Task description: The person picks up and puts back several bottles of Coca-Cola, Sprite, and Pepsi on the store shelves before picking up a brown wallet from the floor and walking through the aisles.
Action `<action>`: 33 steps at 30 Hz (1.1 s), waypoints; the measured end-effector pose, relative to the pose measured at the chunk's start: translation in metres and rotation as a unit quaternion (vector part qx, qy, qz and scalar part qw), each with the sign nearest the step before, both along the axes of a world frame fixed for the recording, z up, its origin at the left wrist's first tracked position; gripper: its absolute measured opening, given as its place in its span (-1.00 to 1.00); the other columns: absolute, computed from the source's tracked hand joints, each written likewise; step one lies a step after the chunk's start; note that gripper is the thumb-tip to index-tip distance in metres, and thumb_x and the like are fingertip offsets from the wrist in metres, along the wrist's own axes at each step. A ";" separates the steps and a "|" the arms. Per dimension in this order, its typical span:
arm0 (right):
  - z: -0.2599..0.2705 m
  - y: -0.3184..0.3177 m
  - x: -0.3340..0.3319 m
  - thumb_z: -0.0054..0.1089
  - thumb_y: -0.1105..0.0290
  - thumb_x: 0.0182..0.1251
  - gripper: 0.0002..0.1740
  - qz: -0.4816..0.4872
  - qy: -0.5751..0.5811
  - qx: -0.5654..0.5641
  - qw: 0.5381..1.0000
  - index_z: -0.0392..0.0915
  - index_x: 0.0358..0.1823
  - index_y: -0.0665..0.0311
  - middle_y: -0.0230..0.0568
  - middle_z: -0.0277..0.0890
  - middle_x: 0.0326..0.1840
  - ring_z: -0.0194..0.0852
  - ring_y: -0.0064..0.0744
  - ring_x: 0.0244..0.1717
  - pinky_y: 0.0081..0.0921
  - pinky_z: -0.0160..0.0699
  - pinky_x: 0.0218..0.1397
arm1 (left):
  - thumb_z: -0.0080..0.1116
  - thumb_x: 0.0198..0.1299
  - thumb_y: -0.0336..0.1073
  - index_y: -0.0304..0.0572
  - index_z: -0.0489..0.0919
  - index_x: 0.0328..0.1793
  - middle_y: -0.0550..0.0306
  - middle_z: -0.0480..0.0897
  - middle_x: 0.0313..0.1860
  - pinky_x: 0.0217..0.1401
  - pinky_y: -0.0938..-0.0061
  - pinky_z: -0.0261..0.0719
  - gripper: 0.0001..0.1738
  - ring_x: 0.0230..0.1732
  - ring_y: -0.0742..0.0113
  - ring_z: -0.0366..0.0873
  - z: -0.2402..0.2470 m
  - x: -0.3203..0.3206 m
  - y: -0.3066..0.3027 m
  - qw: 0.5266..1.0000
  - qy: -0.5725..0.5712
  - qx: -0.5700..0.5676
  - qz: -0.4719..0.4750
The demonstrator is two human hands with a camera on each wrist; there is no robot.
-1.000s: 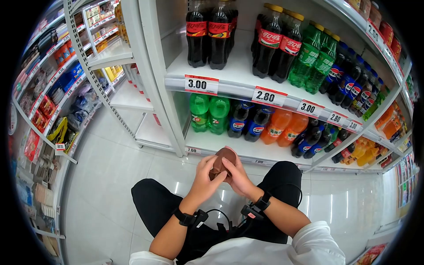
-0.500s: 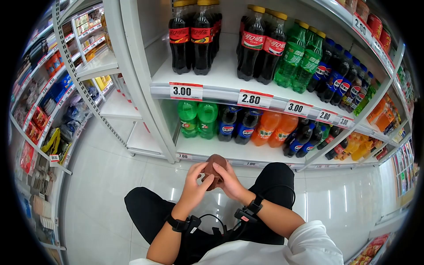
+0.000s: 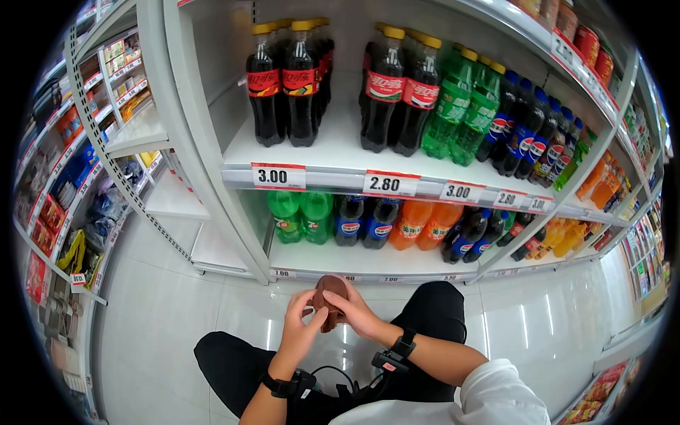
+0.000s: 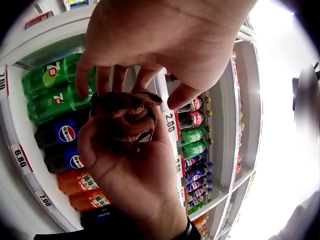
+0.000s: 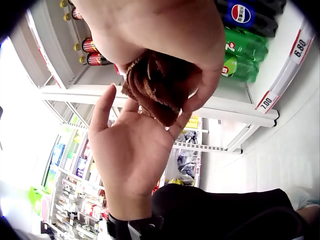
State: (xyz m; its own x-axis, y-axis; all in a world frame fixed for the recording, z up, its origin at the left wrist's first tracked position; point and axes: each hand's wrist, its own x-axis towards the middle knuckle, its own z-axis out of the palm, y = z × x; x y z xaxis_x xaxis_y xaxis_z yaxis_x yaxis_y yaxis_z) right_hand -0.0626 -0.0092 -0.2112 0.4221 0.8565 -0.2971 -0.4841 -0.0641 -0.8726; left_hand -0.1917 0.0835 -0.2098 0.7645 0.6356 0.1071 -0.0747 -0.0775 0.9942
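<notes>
A brown, folded cloth-like item (image 3: 330, 301) is held between both hands above the lap in the head view. The right hand (image 3: 356, 312) grips it, thumb across its near face. The left hand (image 3: 300, 327) touches its left side with the fingertips, thumb spread apart. In the left wrist view the brown item (image 4: 127, 117) shows layered, ragged edges and lies against the right palm (image 4: 135, 170). The right wrist view shows the brown item (image 5: 157, 87) under the curled right hand (image 5: 165, 30), with the open left palm (image 5: 131, 150) below it.
A shelf unit (image 3: 340, 177) with cola bottles (image 3: 301, 92), green bottles (image 3: 315, 214) and orange bottles (image 3: 411, 223) stands ahead. Packed shelves (image 3: 71, 184) curve along the left. Bent knees (image 3: 435, 312) flank the hands above a tiled floor (image 3: 156, 319).
The head view has shifted, so the shelves, hands and brown item sit lower and further left in it. The left fingers have loosened around the item, while the right hand keeps its grip.
</notes>
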 end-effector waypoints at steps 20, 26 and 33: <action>-0.069 0.090 0.052 0.12 0.22 0.38 -0.62 0.115 -0.024 -0.118 0.986 0.46 0.06 0.37 -0.16 0.55 -0.16 0.51 -0.36 -0.23 -0.45 0.54 -0.20 | 0.24 -0.11 -0.22 -0.37 0.50 -0.13 -0.30 0.49 -0.23 -0.16 0.01 0.42 -0.56 -0.21 -0.21 0.46 -0.065 0.085 0.004 0.960 0.154 -0.032 0.231; 0.033 0.113 0.012 0.16 0.28 0.36 -0.59 0.242 -0.060 -0.125 0.960 0.42 0.16 0.28 -0.18 0.56 -0.19 0.43 -0.45 -0.34 -0.52 0.44 -0.32 | 0.05 0.20 -0.17 -0.39 0.38 0.23 -0.29 0.53 0.07 0.16 0.15 0.40 -0.45 0.13 -0.16 0.45 -0.091 0.039 0.040 0.958 0.076 -0.215 0.176; 0.191 0.137 -0.057 0.20 0.35 0.33 -0.50 0.412 -0.083 -0.110 0.901 0.36 0.29 0.17 -0.20 0.57 -0.22 0.34 -0.55 -0.47 -0.61 0.33 -0.46 | 0.03 0.27 -0.18 -0.32 0.45 0.13 -0.13 0.62 -0.09 -0.04 0.31 0.47 -0.59 -0.09 0.14 0.56 0.134 -0.069 0.050 0.933 0.051 -0.195 0.300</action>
State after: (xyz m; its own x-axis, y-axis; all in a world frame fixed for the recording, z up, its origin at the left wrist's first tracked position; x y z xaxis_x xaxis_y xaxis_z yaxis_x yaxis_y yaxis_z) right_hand -0.1200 0.1280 -0.0201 -0.2760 0.8269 -0.4899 -0.0571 -0.5229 -0.8505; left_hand -0.2607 0.1336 -0.0753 0.2533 0.9277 -0.2743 -0.0383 0.2930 0.9554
